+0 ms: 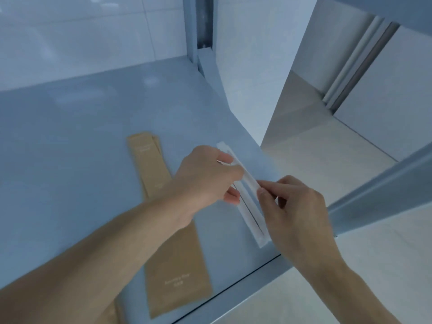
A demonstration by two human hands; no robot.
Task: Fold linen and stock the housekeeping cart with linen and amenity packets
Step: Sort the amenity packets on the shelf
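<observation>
Lettering in white shows on the long brown paper amenity packets (177, 272) lying on the pale blue-grey metal cart shelf (77, 141), but it is too blurred to read. Two such packets are plain, one nearer and one farther, with an edge of a further one beneath the far one; the exact count cannot be told. One long white translucent sleeve packet (247, 202) with a dark thin item inside lies near the shelf's right edge. Left hand (208, 176) grips its upper part, fingers curled round it. Right hand (297, 206) pinches its right edge between thumb and forefinger.
</observation>
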